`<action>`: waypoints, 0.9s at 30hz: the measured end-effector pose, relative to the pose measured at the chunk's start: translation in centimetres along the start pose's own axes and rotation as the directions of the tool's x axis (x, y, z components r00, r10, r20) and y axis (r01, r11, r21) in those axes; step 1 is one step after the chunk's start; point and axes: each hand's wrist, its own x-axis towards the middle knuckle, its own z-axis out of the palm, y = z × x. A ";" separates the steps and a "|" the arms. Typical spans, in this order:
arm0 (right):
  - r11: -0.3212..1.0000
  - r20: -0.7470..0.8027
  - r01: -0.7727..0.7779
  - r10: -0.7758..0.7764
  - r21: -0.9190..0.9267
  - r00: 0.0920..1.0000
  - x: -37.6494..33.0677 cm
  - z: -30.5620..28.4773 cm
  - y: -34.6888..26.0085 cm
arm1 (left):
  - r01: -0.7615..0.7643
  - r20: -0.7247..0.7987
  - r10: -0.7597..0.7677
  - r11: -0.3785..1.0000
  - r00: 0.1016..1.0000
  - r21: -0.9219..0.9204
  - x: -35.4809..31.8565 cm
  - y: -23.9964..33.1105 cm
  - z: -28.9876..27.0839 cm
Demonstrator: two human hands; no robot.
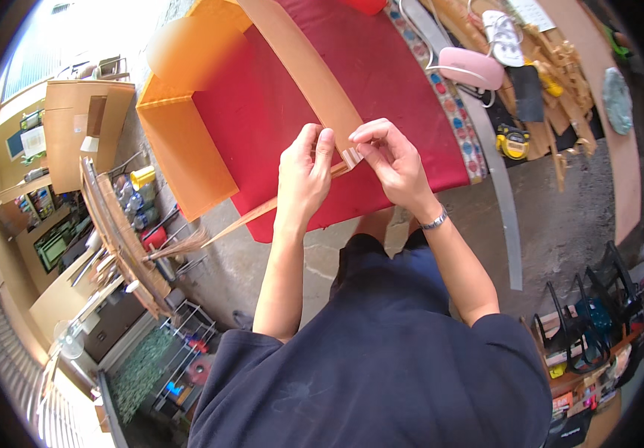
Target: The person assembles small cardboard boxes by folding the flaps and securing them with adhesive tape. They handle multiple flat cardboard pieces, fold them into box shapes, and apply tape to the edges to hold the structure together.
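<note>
A long light-brown wooden board (307, 63) reaches from the top edge down to my hands over a red-covered surface (251, 123). At its near end is a corner with pale stripes (351, 157), where a narrow strip (243, 218) meets it and runs to the lower left, partly behind my left hand. My left hand (305, 175) is closed beside the board, thumb up against the curled fingers; what lies between them is hidden. Thumb and fingertips of my right hand (393, 164) pinch together right at the striped corner, on something too small to name.
Bent orange panels (187, 157) stand at the left of the red surface. To the right are a grey strip (507, 216), a yellow-black tape measure (513, 142), a pink rounded object (471, 68) and wood scraps. Cardboard (87, 123) and stacked boards (116, 231) crowd the far left.
</note>
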 end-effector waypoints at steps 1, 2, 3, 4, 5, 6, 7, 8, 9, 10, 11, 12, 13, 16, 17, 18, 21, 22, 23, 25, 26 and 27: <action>1.000 0.023 0.020 -0.021 0.009 1.000 0.3 0.3 0.0 | 0.019 0.021 -0.020 0.999 1.000 0.034 0.4 -0.5 0.2; 0.996 0.078 0.088 -0.088 0.004 0.993 0.4 0.5 0.4 | 0.038 -0.003 -0.038 0.998 0.999 -0.046 0.0 -1.1 0.5; 0.985 0.090 0.157 -0.150 -0.077 0.985 0.6 0.5 0.3 | 0.073 0.003 -0.074 0.985 0.997 -0.157 -0.1 -1.5 0.9; 0.965 0.096 0.225 -0.213 -0.138 0.972 0.5 0.6 0.2 | 0.033 -0.005 -0.034 0.996 0.999 -0.087 0.3 -1.5 1.2; 0.961 0.080 0.219 -0.208 -0.166 0.975 0.3 0.5 0.4 | -0.001 -0.013 0.001 1.000 1.000 -0.002 0.4 -1.3 1.2; 0.981 0.037 0.165 -0.162 -0.101 0.986 0.2 0.3 0.1 | -0.032 0.007 0.032 0.999 0.999 0.016 0.8 -1.0 1.4; 0.994 0.009 0.086 -0.086 -0.063 0.996 -0.4 -0.4 0.1 | -0.056 0.027 0.057 0.998 0.998 -0.029 1.0 -0.9 2.5; 0.982 0.020 0.170 -0.169 -0.077 0.985 0.1 0.3 0.7 | -0.053 0.023 0.053 0.999 0.998 0.006 1.2 -0.8 1.6; 0.961 0.043 0.235 -0.232 -0.144 0.972 0.1 0.1 0.9 | 0.020 0.041 -0.019 1.000 0.999 -0.022 1.1 -0.1 1.4; 0.969 0.049 0.232 -0.228 -0.087 0.972 0.3 0.6 1.3 | 0.025 0.025 -0.024 0.999 0.999 -0.035 1.1 -0.3 1.3; 0.970 0.059 0.235 -0.231 -0.064 0.971 0.3 0.6 1.5 | 0.030 0.011 -0.029 0.998 1.000 -0.049 1.0 -0.6 1.3; 0.968 0.077 0.241 -0.235 -0.064 0.969 0.3 0.8 1.7 | 0.049 0.035 -0.049 0.999 0.998 -0.012 0.9 -0.9 0.9; 0.967 0.096 0.246 -0.239 -0.065 0.966 0.3 0.7 1.8 | 0.033 0.036 -0.032 0.999 0.999 -0.038 1.1 -1.0 1.1; 0.959 0.082 0.266 -0.259 -0.097 0.962 0.1 0.7 1.9 | 0.021 0.033 -0.018 0.996 0.999 -0.092 1.4 -0.9 1.4; 0.966 0.086 0.248 -0.241 -0.073 0.967 -0.1 0.7 2.1 | 0.026 0.033 -0.023 0.996 0.999 -0.083 1.3 -0.7 1.4; 0.971 0.094 0.232 -0.226 -0.054 0.970 -0.2 0.5 2.4 | 0.028 0.029 -0.026 0.996 0.999 -0.079 1.3 -0.6 1.5; 0.978 0.035 0.195 -0.198 0.068 0.980 -0.3 1.1 2.7 | 0.015 0.009 -0.014 0.992 1.000 -0.128 1.0 -0.8 1.7; 0.975 -0.001 0.188 -0.189 0.121 0.982 -0.3 1.1 2.7 | 0.007 0.003 -0.006 0.988 1.000 -0.152 1.1 -0.8 1.8; 0.971 0.019 0.229 -0.231 0.064 0.973 -0.2 0.8 2.8 | 0.006 0.010 -0.004 0.989 1.000 -0.147 1.1 -0.8 1.8; 0.951 0.073 0.306 -0.303 -0.042 0.950 -0.1 0.6 3.1 | 0.010 0.021 -0.008 0.991 1.000 -0.134 0.9 -1.3 1.6; 0.965 0.052 0.262 -0.262 0.017 0.964 -0.2 0.6 3.1 | 0.004 0.016 -0.002 0.990 1.000 -0.144 0.8 -1.3 1.7; 0.973 0.031 0.220 -0.223 0.076 0.974 -0.1 0.7 3.0 | -0.005 0.012 0.007 0.988 1.000 -0.152 0.8 -1.4 1.7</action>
